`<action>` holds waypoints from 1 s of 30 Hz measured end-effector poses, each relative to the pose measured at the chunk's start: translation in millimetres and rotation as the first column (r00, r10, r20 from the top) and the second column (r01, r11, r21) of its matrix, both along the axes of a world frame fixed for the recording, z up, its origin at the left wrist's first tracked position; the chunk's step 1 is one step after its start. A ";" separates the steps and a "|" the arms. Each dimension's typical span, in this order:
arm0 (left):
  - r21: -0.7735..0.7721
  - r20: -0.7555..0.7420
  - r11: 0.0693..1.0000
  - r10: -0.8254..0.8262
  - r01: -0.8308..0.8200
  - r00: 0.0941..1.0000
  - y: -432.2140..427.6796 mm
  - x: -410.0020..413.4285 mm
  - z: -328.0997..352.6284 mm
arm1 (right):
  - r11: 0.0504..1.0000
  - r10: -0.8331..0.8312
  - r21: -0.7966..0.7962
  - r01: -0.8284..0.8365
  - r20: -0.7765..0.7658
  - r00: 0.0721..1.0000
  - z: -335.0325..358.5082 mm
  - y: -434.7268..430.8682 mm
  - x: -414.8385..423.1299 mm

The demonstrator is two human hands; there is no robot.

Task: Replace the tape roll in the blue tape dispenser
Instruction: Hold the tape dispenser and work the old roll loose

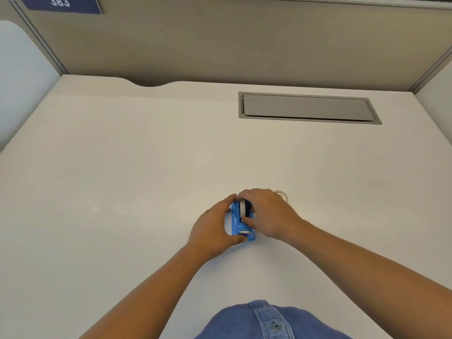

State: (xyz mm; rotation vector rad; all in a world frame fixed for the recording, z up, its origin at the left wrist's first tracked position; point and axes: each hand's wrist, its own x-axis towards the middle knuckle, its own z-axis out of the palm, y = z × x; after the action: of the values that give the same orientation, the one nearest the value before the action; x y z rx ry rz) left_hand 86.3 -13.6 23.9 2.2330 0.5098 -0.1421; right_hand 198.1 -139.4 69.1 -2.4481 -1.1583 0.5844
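The blue tape dispenser (238, 222) lies on the white desk (146, 167) in the middle of the view, its metal cutter facing me. My left hand (215, 226) wraps around its left side and near end. My right hand (266, 214) comes over from the right, fingers pinched on the tape roll (243, 208), a whitish ring on a black hub seated in the dispenser's far end. A second, clear tape roll (283, 195) lies flat on the desk just behind my right hand, mostly hidden by it.
A grey cable-tray lid (308, 107) is set into the desk at the back right. Beige partition walls (220, 45) close the desk at the back and sides. A blue sign reading 383 (61, 3) hangs top left. Denim clothing (264, 321) shows at the bottom edge.
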 end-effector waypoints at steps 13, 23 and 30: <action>-0.032 0.024 0.999 -0.005 0.006 1.000 2.4 -1.0 -0.3 | 0.999 0.002 -0.034 -0.001 0.029 1.000 5.1 6.7 -0.5; -0.007 0.015 1.000 -0.002 0.003 1.000 -0.4 -2.9 3.3 | 0.995 0.037 -0.099 -0.028 0.093 0.995 11.2 11.1 3.8; 0.000 0.017 1.000 0.013 -0.013 1.000 -0.6 -4.2 6.6 | 0.994 0.046 -0.107 -0.038 0.076 0.996 14.5 13.8 4.9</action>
State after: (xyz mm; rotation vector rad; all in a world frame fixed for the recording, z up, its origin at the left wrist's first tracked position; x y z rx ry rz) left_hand 82.1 -14.2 30.5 2.2287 0.5148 -0.1158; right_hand 203.0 -125.5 83.6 -2.5621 -1.2427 0.5799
